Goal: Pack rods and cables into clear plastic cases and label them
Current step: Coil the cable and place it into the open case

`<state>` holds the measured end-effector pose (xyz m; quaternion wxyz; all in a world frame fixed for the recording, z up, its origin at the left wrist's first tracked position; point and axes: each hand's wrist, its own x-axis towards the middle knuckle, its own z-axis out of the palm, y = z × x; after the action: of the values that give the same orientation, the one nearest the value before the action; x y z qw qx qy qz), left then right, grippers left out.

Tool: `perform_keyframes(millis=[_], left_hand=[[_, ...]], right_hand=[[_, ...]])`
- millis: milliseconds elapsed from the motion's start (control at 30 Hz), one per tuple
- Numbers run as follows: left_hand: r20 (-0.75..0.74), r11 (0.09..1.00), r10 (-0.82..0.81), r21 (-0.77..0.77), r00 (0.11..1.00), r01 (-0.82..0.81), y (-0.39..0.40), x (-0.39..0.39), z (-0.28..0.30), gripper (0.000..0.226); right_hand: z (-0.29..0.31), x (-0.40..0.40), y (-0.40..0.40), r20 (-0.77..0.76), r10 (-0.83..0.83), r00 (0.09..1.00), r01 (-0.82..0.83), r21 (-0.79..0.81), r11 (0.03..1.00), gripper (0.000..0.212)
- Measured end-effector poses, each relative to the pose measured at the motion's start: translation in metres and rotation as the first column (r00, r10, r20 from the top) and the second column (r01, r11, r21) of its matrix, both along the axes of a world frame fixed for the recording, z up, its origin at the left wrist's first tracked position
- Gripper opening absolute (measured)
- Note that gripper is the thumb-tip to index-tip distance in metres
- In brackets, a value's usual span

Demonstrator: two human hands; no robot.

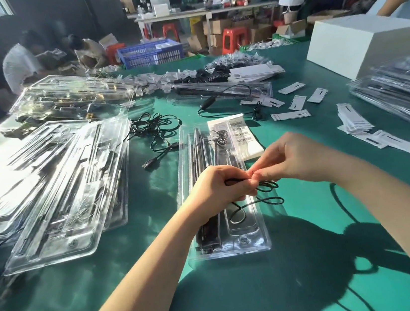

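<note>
A clear plastic case lies lengthwise on the green table in front of me, with dark rods in its left channels. Above the middle of the case, my left hand grips a thin black cable, fingers curled round it. My right hand pinches the same cable where the two hands meet. Loops of the cable hang to the right and down into the case. A white label sheet with barcodes lies at the case's upper right.
Stacks of clear cases fill the left side, and more cases sit at the right. Loose black cables lie beyond the case. White paper cards and a white box are at the right. People work in the background.
</note>
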<state>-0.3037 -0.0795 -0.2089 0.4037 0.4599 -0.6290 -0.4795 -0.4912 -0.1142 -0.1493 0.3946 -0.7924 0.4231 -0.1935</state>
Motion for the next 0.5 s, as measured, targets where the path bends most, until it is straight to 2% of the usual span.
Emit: perform_keyframes(millis=[133, 233, 300, 367, 400, 467, 500], left_hand=[[0.004, 1.0, -0.022, -0.004, 1.0, 0.022, 0.0, 0.0, 0.0, 0.008], [-0.005, 1.0, -0.019, -0.01, 1.0, 0.018, -0.001, 0.001, 0.001, 0.012], [0.015, 1.0, -0.017, -0.022, 1.0, 0.017, 0.0, 0.002, 0.002, 0.011], [0.053, 0.998, -0.006, -0.054, 0.999, 0.009, 0.0, 0.002, 0.002, 0.015], [0.078, 0.997, 0.005, -0.071, 0.997, 0.0, -0.001, 0.002, 0.002, 0.018], [0.113, 0.996, 0.024, -0.088, 0.993, -0.014, -0.003, 0.001, 0.001, 0.018], [0.112, 0.996, 0.025, -0.086, 0.993, -0.015, -0.004, 0.002, 0.001, 0.016]], right_hand=[[0.02, 0.008, -0.004, -0.299, 0.124, 0.946, -0.187, -0.193, 0.963, 0.006], [0.031, 0.014, -0.003, -0.495, 0.173, 0.852, -0.349, -0.29, 0.891, 0.004], [0.033, 0.018, -0.001, -0.64, 0.153, 0.753, -0.444, -0.322, 0.836, 0.008], [0.031, 0.024, 0.002, -0.787, 0.069, 0.613, -0.577, -0.386, 0.719, 0.013], [0.029, 0.027, 0.003, -0.827, 0.028, 0.561, -0.657, -0.424, 0.623, 0.014], [0.028, 0.029, 0.005, -0.864, -0.013, 0.504, -0.771, -0.456, 0.444, 0.017], [0.03, 0.029, 0.005, -0.876, -0.026, 0.482, -0.799, -0.451, 0.397, 0.016]])
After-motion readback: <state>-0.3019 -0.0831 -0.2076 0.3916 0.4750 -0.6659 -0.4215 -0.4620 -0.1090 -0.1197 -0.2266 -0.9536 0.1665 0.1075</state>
